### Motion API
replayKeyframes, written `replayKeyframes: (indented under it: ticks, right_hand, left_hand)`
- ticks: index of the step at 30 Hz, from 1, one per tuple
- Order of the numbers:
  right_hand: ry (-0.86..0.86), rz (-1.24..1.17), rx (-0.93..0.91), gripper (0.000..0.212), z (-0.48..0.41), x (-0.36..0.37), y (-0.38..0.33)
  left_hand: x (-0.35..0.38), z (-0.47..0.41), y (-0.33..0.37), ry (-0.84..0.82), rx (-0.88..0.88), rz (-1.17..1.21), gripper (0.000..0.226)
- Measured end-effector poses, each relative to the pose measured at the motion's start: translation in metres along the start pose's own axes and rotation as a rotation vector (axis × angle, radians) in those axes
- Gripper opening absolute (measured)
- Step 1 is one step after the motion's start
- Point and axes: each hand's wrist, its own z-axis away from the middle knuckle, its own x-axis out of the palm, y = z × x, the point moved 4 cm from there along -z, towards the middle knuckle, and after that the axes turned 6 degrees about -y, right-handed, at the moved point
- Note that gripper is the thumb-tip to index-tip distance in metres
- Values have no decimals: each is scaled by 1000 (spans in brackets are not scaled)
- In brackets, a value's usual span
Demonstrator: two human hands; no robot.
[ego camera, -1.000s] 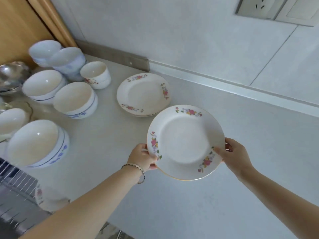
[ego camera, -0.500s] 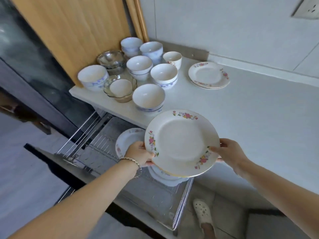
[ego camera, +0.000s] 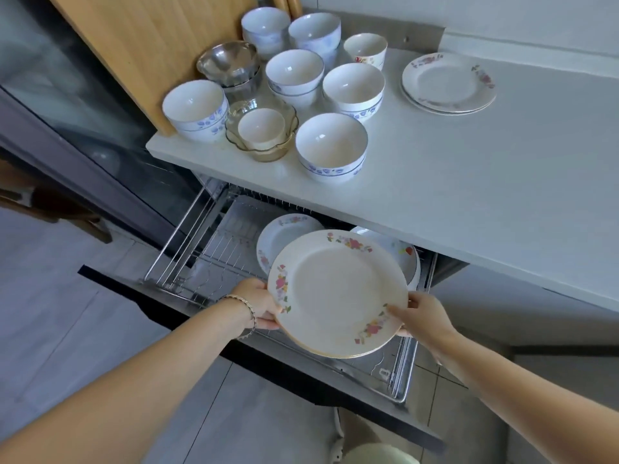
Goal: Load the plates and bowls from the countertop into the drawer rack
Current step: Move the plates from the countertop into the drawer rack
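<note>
- The floral plate (ego camera: 338,293) hangs tilted above the open drawer rack (ego camera: 214,249), just in front of the racked plates (ego camera: 284,232).
- The left hand (ego camera: 259,304) grips its rim at nine o'clock. The right hand (ego camera: 423,318) pinches the rim at four o'clock.
- Glazed ceramic is probably stiff, weighty, slick and easily chipped, so opposite rim holds suit it.
- Bowls (ego camera: 331,145) and a plate stack (ego camera: 448,83) wait on the bench (ego camera: 469,182) towards twelve o'clock.

— Bright or dim?
— Soft, even daylight; small glints in the bowls (ego camera: 330,142) beyond the fingers (ego camera: 397,311), shade under the surface (ego camera: 469,182).
— Sharp?
— Slightly soft; lines bow far from the fingers.
</note>
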Motion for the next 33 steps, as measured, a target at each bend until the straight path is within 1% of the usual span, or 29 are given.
replayKeyframes:
  ticks: [3, 6, 9, 11, 13, 16, 19, 21, 23, 27, 30, 33]
  right_hand:
    - [-3, -34, 46, 19, -12, 25, -2]
    - [-7, -68, 74, 19, -22, 53, -11]
    - [14, -79, 114, 11, -36, 81, -14]
    - [35, -107, 144, 11, -46, 99, -14]
    - [78, -116, 177, 16, -57, 118, -10]
    - [162, -125, 211, 13, -72, 150, 0]
    - [257, -157, 248, 21, -90, 183, 14]
    - [296, -197, 252, 18, -106, 200, 21]
    - [333, -233, 242, 13, -126, 213, 28]
    - [401, -304, 237, 19, -170, 222, 34]
    - [427, -318, 219, 15, -203, 224, 37]
    - [453, -321, 222, 20, -224, 227, 39]
  left_hand:
    - [-23, -13, 5, 5, -26, -40, 18]
    - [-46, -28, 7, 20, -50, -93, 30]
    - [-69, -48, 5, 12, -76, -129, 31]
    - [-83, -65, 5, -3, -90, -146, 32]
    - [-98, -83, 7, -26, -86, -173, 35]
    - [-116, -120, 10, -82, -67, -242, 34]
    - [-130, -161, 12, -118, -36, -340, 43]
    - [-137, -189, 11, -119, -24, -373, 46]
    - [-141, -219, 12, -115, 4, -384, 44]
    - [-140, -265, 19, -92, 54, -391, 45]
    - [-137, -298, 24, -48, 94, -402, 49]
    - [-136, -319, 26, -24, 105, -401, 46]
